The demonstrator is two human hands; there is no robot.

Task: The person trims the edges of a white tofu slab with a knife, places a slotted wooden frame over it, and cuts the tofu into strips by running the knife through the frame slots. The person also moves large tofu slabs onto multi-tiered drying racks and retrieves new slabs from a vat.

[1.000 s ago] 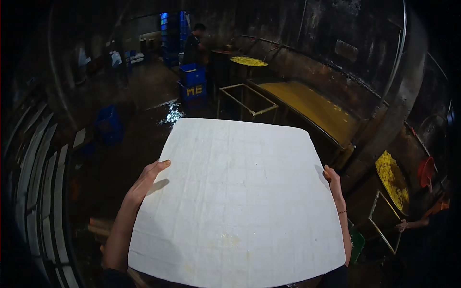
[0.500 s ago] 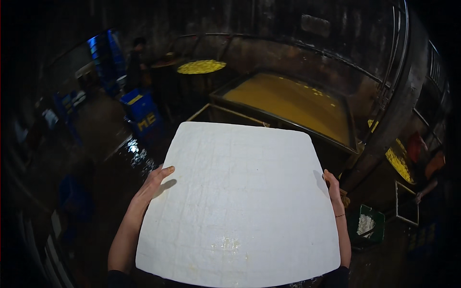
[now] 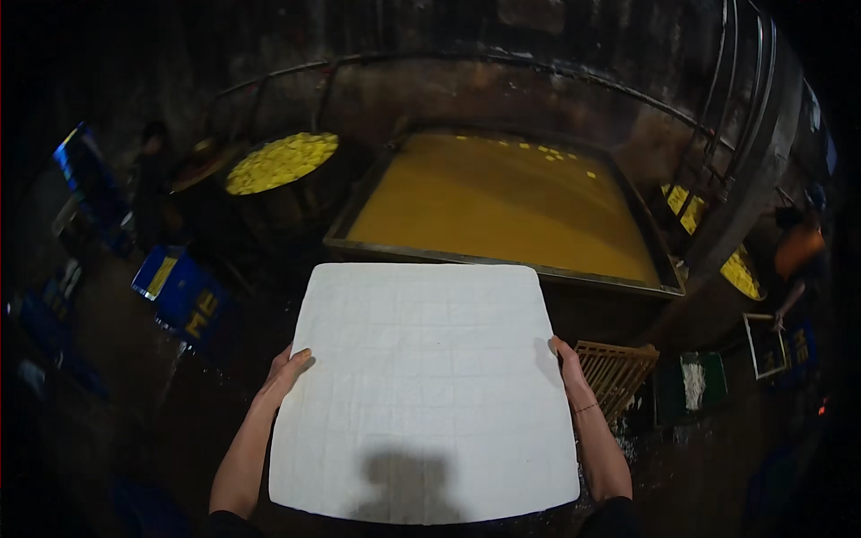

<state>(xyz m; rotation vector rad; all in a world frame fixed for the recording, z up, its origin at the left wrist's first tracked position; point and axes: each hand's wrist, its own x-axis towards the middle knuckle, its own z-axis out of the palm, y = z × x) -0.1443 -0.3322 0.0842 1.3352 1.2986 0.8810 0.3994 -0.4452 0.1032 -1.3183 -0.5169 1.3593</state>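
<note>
A broad white slab [image 3: 421, 377] with rounded corners and faint grid lines, looking like a sheet of tofu, fills the lower middle. I hold it out in front of me by its two side edges. My left hand [image 3: 285, 372] grips the left edge with the thumb on top. On the opposite edge my right hand [image 3: 570, 366] does the same. The fingers below are hidden, as is whatever may support the slab underneath. A dark shadow falls across its near part.
Beyond the slab lies a wide vat [image 3: 502, 202] of yellow-brown liquid with yellow squares floating. A round container of yellow pieces [image 3: 282, 163] and blue crates [image 3: 184, 291] are at left. Right are a wooden slatted rack [image 3: 614, 372], a green bin [image 3: 708, 386] and a person holding a frame [image 3: 762, 345].
My view has turned left-to-right relative to the room, bringing the vat to centre and the slatted rack into sight. The slab looks smaller and farther off, still in both hands.
</note>
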